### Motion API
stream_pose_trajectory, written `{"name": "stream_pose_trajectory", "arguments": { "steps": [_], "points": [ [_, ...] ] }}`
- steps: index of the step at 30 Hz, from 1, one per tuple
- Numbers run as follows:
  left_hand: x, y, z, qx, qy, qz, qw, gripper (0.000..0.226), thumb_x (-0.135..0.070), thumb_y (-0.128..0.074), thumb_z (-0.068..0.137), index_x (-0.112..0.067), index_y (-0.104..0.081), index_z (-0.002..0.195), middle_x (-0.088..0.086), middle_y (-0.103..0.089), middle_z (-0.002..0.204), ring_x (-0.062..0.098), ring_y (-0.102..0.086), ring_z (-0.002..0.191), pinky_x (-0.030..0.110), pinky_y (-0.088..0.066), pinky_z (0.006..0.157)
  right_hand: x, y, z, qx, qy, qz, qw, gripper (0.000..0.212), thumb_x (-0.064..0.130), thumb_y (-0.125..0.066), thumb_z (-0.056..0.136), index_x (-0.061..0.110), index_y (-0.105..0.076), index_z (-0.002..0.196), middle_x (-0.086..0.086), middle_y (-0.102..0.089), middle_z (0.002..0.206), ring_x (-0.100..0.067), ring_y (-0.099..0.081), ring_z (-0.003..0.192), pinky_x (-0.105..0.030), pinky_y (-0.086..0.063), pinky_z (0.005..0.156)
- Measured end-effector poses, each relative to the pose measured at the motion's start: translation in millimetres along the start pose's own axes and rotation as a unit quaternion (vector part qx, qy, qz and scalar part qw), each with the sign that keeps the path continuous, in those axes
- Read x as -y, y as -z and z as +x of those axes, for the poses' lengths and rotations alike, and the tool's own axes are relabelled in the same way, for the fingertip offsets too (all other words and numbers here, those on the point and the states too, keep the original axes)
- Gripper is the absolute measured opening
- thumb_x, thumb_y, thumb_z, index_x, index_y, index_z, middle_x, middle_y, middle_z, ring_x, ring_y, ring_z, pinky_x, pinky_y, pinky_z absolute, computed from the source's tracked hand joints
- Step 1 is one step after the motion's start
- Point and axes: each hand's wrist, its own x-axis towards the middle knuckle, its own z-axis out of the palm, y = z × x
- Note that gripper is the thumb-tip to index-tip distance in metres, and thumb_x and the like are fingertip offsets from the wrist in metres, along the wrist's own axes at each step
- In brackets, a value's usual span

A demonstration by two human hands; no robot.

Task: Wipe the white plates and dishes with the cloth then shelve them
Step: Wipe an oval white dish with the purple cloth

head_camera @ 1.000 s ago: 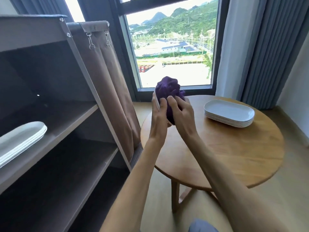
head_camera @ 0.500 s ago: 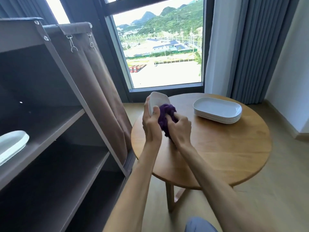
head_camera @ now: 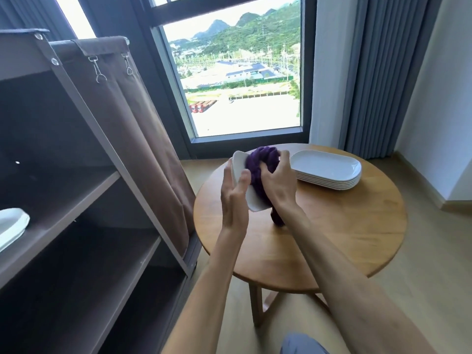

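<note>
White and held on its edge above the round wooden table (head_camera: pixel 357 226), a small dish (head_camera: pixel 240 169) sits in the grip of the left hand (head_camera: pixel 233 198), thumb on its inner face and fingers behind. The right hand (head_camera: pixel 278 185) has its grip closed around a bunched purple cloth (head_camera: pixel 263 162) and presses it into the dish. A stack of white plates (head_camera: pixel 329 169) lies on the table just beside. More white plates (head_camera: pixel 11 226) lie on a shelf (head_camera: pixel 84 198) at the left.
</note>
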Motion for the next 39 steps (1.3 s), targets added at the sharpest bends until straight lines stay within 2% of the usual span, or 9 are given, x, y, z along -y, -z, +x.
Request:
{"name": "stream_pose_trajectory", "arguments": {
  "steps": [7,12,18,23,27,30,33,36,39],
  "points": [
    [8.4,-2.3,11.1,-0.046,0.110,-0.145,0.982,0.055,-0.066,-0.067,0.086,-0.030,-0.067,0.128,-0.002,-0.074,0.119,0.017,-0.071,0.112,0.033,-0.062,0.078,18.4,15.9,-24.8,0.143,0.205,0.083,0.965,0.026,0.035,-0.061,0.097,0.023,-0.072,0.116,-0.002,-0.060,0.098,-0.019,-0.061,0.093,-0.037,-0.053,0.082],
    [16.5,8.1,9.4,-0.105,0.124,-0.209,0.964,0.049,-0.040,-0.062,0.091,-0.015,-0.063,0.133,0.013,-0.072,0.123,0.029,-0.070,0.113,0.035,-0.059,0.080,13.8,10.4,-32.5,0.105,0.143,-0.027,0.984,0.020,0.036,-0.071,0.090,0.017,-0.070,0.083,0.000,-0.065,0.088,-0.025,-0.058,0.093,-0.049,-0.045,0.091],
    [22.2,13.7,19.1,-0.237,0.152,-0.326,0.902,0.038,-0.020,-0.050,0.101,-0.011,-0.060,0.136,0.018,-0.068,0.132,0.037,-0.064,0.123,0.043,-0.055,0.100,11.0,12.1,-31.9,-0.024,0.082,-0.159,0.984,0.016,0.038,-0.074,0.084,0.024,-0.076,0.091,-0.003,-0.060,0.124,-0.029,-0.044,0.132,-0.053,-0.029,0.111],
    [22.0,28.2,28.4,-0.313,0.101,-0.280,0.902,0.042,-0.024,-0.054,0.099,-0.020,-0.057,0.141,0.013,-0.065,0.136,0.032,-0.063,0.124,0.049,-0.053,0.106,8.8,39.5,-4.2,-0.092,0.008,-0.049,0.995,0.016,0.025,-0.059,0.102,0.014,-0.054,0.092,0.001,-0.058,0.082,-0.027,-0.061,0.082,-0.036,-0.043,0.071],
    [9.8,37.3,32.1,-0.336,0.009,-0.239,0.911,0.055,-0.032,-0.055,0.086,-0.023,-0.054,0.140,0.005,-0.065,0.129,0.021,-0.066,0.114,0.024,-0.059,0.079,7.4,50.0,11.1,-0.079,-0.093,0.037,0.992,0.011,0.021,-0.056,0.104,0.011,-0.055,0.100,-0.001,-0.060,0.089,-0.027,-0.064,0.091,-0.044,-0.056,0.086],
    [9.4,33.7,32.4,-0.297,0.012,-0.212,0.931,0.059,-0.033,-0.054,0.086,-0.020,-0.052,0.143,0.008,-0.063,0.134,0.023,-0.063,0.118,0.027,-0.057,0.086,27.3,43.4,15.0,-0.098,-0.167,0.175,0.965,0.015,0.023,-0.054,0.105,0.008,-0.056,0.105,-0.008,-0.061,0.095,-0.028,-0.063,0.091,-0.048,-0.057,0.088],
    [19.0,15.1,28.6,-0.257,0.081,-0.209,0.940,0.042,-0.027,-0.052,0.103,-0.020,-0.053,0.145,0.011,-0.062,0.139,0.031,-0.059,0.128,0.046,-0.049,0.110,68.3,25.9,2.4,0.041,-0.135,0.286,0.948,0.017,0.026,-0.057,0.104,0.010,-0.057,0.101,-0.006,-0.064,0.086,-0.017,-0.064,0.074,-0.029,-0.053,0.064],
    [16.8,1.6,28.1,-0.241,0.178,-0.380,0.875,0.042,-0.036,-0.050,0.104,-0.015,-0.062,0.138,0.014,-0.067,0.135,0.034,-0.064,0.123,0.047,-0.050,0.107,85.5,14.8,-17.2,0.275,-0.087,0.342,0.894,0.036,0.037,-0.059,0.100,0.006,-0.060,0.120,-0.015,-0.074,0.107,-0.023,-0.075,0.095,-0.034,-0.059,0.084],
    [15.8,1.9,27.0,-0.236,0.213,-0.447,0.836,0.047,-0.041,-0.045,0.102,-0.009,-0.069,0.127,0.016,-0.071,0.126,0.036,-0.067,0.113,0.039,-0.056,0.090,51.7,4.6,-30.7,0.042,0.039,0.119,0.991,0.014,0.012,-0.065,0.095,0.007,-0.070,0.106,-0.003,-0.073,0.093,-0.019,-0.070,0.087,-0.037,-0.057,0.083]
  ]
}}
